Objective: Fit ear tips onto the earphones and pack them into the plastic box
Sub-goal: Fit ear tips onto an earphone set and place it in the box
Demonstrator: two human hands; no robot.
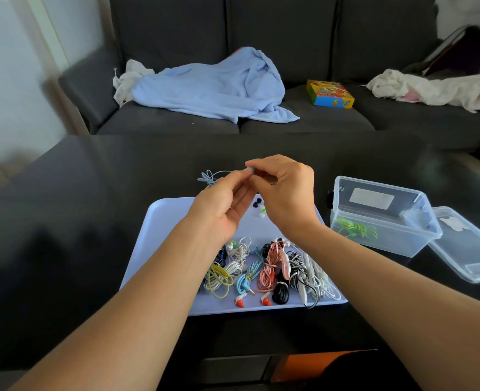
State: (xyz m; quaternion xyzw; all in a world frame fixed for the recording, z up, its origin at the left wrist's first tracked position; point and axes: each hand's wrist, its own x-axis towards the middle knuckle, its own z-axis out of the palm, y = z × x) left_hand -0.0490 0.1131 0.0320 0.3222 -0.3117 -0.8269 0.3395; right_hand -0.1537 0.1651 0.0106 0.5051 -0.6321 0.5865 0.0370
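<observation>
Behind the dark table (92, 193) runs a grey sofa (303, 32) with a crumpled light-blue blanket (213, 88), a bright cartoon-printed box (330, 94) and some white cloth (436, 87) lying on its seat.

Both forearms reach in over the lavender tray (168, 221), and they cover a good part of it. The hands meet above its far edge. The left hand (222, 204) has thumb and fingertips drawn together, pinching something small. The right hand (285, 190) curls toward it and pinches a pale blue ear tip (249, 170); the two sets of fingertips almost touch. A light-blue earphone cable (209, 177) trails from the left hand's fingers onto the table just beyond the tray.

On the tray, just under the hands, sit a few loose ear tips: two black ones (257, 202) and whitish-green ones (262, 211) beside them. Along the near edge lies a row of bundled earphones (267, 270) in yellow, white, blue, coral, black and striped cable, with two red earbuds (252, 301) in front.

To the right of the tray stands the clear plastic box (380, 218), open, with one coiled green earphone set (354, 227) inside at its near left corner. Its clear lid (470, 249) lies on the table, touching the box's right side.
</observation>
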